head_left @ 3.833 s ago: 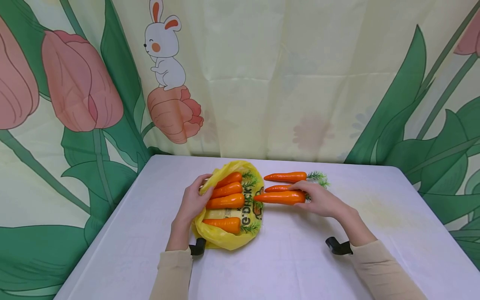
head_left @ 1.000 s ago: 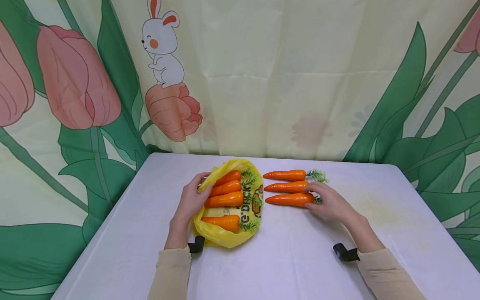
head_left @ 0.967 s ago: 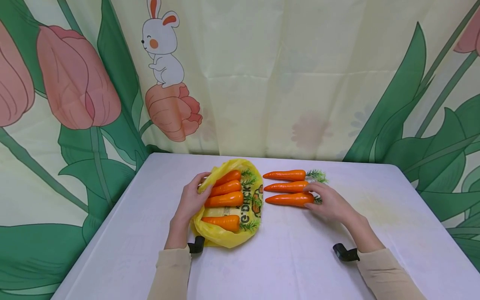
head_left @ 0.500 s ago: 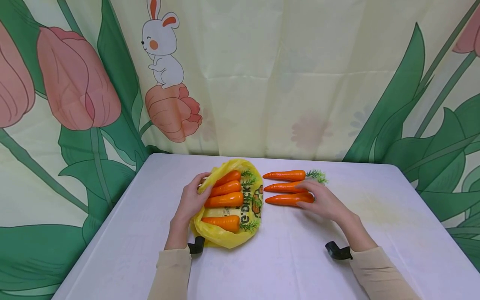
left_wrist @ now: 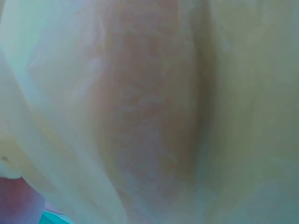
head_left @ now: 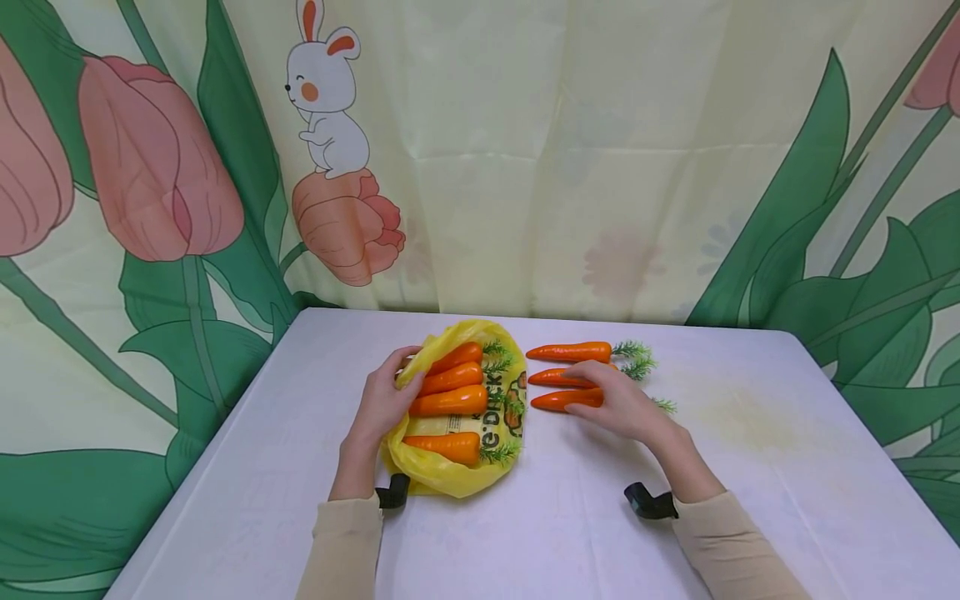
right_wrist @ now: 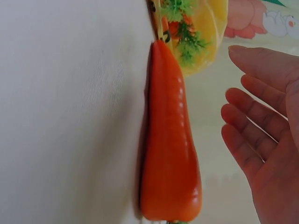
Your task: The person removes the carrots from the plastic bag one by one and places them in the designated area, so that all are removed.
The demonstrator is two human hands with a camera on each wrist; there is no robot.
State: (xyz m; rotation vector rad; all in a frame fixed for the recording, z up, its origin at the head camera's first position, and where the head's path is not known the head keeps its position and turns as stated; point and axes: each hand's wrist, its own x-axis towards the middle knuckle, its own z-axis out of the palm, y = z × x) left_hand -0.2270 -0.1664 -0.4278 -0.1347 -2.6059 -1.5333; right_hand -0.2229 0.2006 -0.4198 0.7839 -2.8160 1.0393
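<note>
My left hand (head_left: 384,398) pinches the left rim of a yellow plastic bag (head_left: 450,482), fingers behind and thumb in front. Several orange carrots (head_left: 450,402) with green tops lie in the bag's mouth. Right of it lie three more: a far carrot (head_left: 570,352), a middle carrot (head_left: 551,377) and a near carrot (head_left: 558,401). Over the near two hovers my right hand (head_left: 618,402), partly covering them. In the right wrist view its fingers (right_wrist: 238,116) are spread apart from the near carrot. Blurred, see-through bag plastic (left_wrist: 149,112) fills the left wrist view.
A white-covered table (head_left: 525,542) carries everything. Behind it hangs a curtain (head_left: 480,167) printed with tulips and a rabbit. A black wrist camera (head_left: 651,502) sits at the right sleeve, and another camera (head_left: 393,492) at the left.
My right hand has laid the near carrot beside the other two and let go of it. It has since slid left along the carrots. The left hand stays on the bag's rim.
</note>
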